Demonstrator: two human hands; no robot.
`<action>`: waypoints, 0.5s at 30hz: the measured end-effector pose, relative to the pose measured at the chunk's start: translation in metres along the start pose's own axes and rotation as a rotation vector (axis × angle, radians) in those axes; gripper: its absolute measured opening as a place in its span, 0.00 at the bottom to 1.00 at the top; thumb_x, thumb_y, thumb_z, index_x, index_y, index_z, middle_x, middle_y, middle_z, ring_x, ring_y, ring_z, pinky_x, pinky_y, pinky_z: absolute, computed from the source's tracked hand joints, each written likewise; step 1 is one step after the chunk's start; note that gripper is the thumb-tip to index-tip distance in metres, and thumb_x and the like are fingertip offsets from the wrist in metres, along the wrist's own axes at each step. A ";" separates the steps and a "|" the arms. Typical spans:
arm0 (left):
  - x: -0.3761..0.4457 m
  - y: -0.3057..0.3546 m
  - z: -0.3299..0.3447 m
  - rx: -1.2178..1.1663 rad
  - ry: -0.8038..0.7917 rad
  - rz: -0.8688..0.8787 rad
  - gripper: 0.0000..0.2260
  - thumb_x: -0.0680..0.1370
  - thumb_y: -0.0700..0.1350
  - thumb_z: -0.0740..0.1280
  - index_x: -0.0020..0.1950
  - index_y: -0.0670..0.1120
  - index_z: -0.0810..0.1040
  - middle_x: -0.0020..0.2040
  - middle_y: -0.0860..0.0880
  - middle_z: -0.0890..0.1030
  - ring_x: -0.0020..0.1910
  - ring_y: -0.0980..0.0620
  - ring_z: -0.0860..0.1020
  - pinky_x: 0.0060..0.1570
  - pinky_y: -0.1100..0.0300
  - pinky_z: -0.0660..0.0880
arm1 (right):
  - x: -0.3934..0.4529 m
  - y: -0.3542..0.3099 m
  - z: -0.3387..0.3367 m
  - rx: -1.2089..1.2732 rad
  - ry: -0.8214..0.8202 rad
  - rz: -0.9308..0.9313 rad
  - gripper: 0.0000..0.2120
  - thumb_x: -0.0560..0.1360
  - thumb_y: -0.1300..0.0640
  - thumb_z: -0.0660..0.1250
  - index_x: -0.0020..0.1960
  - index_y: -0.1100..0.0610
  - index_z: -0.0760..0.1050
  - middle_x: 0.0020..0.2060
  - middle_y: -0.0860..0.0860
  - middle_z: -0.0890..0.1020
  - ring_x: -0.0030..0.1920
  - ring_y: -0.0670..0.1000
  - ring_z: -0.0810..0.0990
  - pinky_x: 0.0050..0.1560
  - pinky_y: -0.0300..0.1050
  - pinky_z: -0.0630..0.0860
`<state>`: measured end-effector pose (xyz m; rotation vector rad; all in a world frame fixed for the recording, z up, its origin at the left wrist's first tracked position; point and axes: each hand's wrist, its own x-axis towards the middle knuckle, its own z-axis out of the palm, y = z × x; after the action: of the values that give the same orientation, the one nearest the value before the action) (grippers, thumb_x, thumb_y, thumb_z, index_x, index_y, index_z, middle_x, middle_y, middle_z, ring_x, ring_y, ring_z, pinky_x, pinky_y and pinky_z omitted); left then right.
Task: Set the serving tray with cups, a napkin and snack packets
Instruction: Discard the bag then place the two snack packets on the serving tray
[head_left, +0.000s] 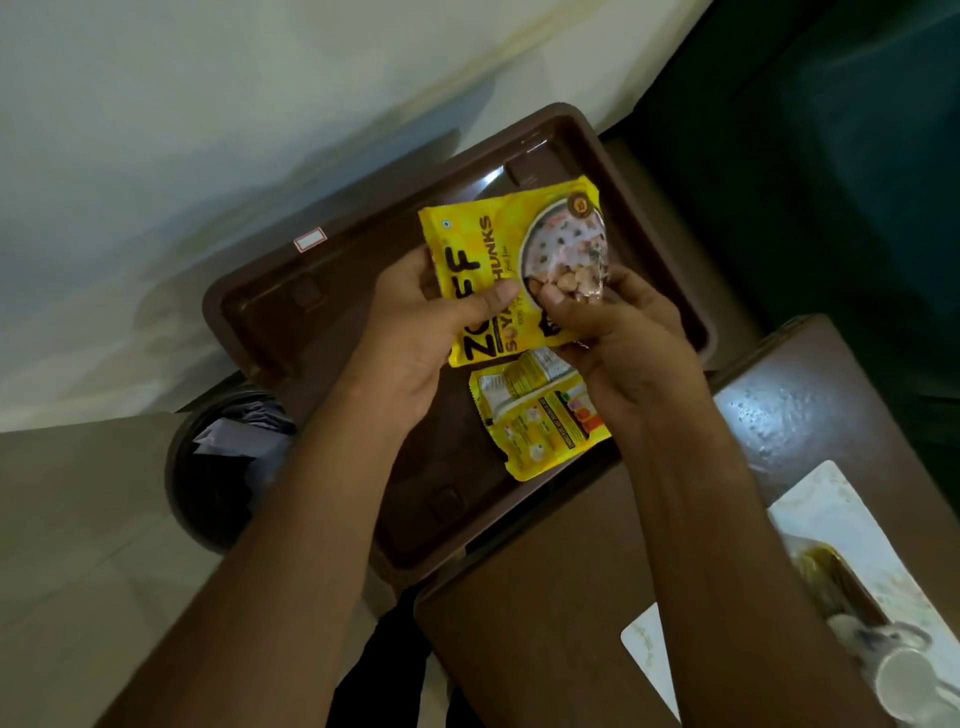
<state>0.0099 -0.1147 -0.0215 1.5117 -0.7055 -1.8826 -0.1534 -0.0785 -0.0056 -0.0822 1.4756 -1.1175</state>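
Observation:
A dark brown serving tray (322, 291) sits tilted across the middle of the view. Above it both hands hold one yellow soya chunks packet (524, 239), printed face up. My left hand (415, 332) grips its left edge with the thumb on top. My right hand (618, 338) pinches its lower right part. A second yellow packet (540, 421) lies flat in the tray, back side up, just below the held one. A white cup (904, 680) stands at the bottom right on a pale patterned tray (810, 499).
A brown table top (571, 597) carries the pale tray at the right. A dark round bin (223, 467) with paper in it stands on the floor to the left. A white wall runs along the top, with a dark green surface (831, 156) at the upper right.

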 end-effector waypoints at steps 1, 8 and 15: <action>0.000 0.001 0.001 0.013 -0.006 0.009 0.21 0.71 0.36 0.78 0.64 0.42 0.81 0.56 0.45 0.88 0.55 0.47 0.87 0.56 0.43 0.84 | 0.000 -0.002 -0.005 -0.036 -0.012 -0.004 0.29 0.67 0.73 0.77 0.66 0.64 0.75 0.58 0.60 0.86 0.56 0.59 0.87 0.55 0.59 0.86; -0.002 0.011 0.005 0.215 -0.063 0.094 0.16 0.72 0.32 0.77 0.56 0.46 0.83 0.49 0.48 0.89 0.49 0.51 0.88 0.48 0.52 0.86 | -0.010 -0.007 -0.018 -0.245 -0.236 -0.081 0.34 0.62 0.68 0.79 0.67 0.63 0.77 0.58 0.58 0.87 0.57 0.58 0.87 0.54 0.53 0.85; -0.017 0.010 0.012 0.039 0.006 -0.034 0.24 0.69 0.43 0.81 0.64 0.44 0.81 0.55 0.47 0.89 0.50 0.48 0.88 0.47 0.50 0.86 | -0.028 0.007 -0.010 -0.074 -0.099 -0.064 0.21 0.71 0.78 0.70 0.63 0.67 0.79 0.54 0.61 0.87 0.53 0.60 0.88 0.52 0.55 0.86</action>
<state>0.0019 -0.1087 -0.0006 1.5615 -0.7222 -1.8988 -0.1496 -0.0514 0.0085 -0.2342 1.4341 -1.0944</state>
